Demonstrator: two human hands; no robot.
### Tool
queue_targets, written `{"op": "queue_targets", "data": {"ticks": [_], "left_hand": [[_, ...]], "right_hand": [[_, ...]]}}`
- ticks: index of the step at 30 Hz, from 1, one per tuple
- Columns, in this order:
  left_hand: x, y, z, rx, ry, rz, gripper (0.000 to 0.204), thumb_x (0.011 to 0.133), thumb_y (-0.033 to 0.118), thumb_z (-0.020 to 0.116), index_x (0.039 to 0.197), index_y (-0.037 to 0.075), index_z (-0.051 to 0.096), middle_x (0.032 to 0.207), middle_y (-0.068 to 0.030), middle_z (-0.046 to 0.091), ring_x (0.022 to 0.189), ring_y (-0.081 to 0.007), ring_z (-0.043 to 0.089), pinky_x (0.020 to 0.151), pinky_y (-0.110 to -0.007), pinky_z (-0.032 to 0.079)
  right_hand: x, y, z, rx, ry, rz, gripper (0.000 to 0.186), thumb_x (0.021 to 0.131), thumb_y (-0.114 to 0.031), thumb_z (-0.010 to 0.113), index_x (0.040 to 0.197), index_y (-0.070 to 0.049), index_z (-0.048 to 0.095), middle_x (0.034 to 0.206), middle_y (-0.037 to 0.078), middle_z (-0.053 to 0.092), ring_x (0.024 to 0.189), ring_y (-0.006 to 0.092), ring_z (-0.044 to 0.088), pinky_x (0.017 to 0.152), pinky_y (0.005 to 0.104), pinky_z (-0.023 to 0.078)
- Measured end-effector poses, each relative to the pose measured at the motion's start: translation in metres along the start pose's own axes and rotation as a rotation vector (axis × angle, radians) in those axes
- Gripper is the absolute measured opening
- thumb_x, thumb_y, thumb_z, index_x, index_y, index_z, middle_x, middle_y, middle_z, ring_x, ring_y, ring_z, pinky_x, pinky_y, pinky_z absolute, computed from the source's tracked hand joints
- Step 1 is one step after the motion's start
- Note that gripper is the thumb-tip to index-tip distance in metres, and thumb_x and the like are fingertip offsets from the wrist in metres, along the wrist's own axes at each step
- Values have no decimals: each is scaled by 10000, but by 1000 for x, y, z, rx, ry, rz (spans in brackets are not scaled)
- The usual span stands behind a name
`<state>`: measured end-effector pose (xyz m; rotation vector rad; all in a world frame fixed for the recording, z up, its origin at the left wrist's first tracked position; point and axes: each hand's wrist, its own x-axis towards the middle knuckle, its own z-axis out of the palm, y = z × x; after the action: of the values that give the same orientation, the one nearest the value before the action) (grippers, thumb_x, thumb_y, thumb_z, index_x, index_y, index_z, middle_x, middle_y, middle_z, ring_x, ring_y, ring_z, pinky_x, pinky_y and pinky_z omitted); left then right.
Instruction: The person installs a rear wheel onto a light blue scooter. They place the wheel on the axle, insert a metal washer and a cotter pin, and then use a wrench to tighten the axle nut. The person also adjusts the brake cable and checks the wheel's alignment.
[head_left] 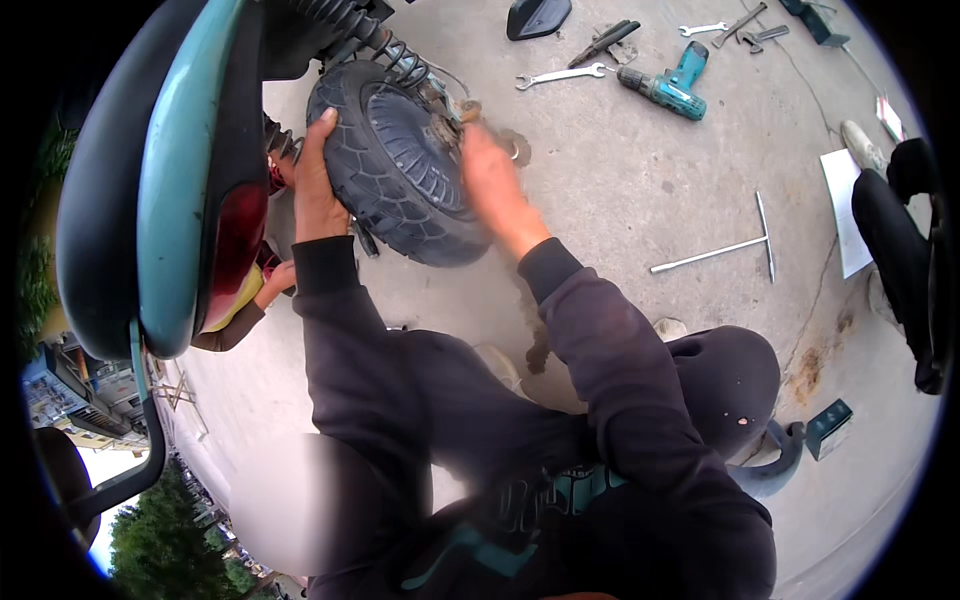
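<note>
Wheel (402, 165) probably sits steadiest with left hand (318, 195) braced on tread (350, 170), right hand (495, 185) by hub (400, 128); can't tell either's finger grip tbh.

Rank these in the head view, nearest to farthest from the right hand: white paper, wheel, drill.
1. Wheel: immediately left of the right hand.
2. Drill: on the ground, ahead and to the right.
3. White paper: well out toward the picture's right edge.
</note>
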<state>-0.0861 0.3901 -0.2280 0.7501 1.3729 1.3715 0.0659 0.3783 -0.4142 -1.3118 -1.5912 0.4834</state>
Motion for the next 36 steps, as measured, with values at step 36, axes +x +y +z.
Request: {"op": "queue_targets", "data": {"ticks": [36], "left_hand": [[-45,-12,11,323,177,160,493,910,299,712,1256,-39,615,1199,-139,685,1064,-225,670,976,-360,520]], "right_hand": [[-78,9,31,1758,-104,1740,563,1002,-383,607,1408,-9,499,1380,170,594,1256,321,576,1068,498,452]]}}
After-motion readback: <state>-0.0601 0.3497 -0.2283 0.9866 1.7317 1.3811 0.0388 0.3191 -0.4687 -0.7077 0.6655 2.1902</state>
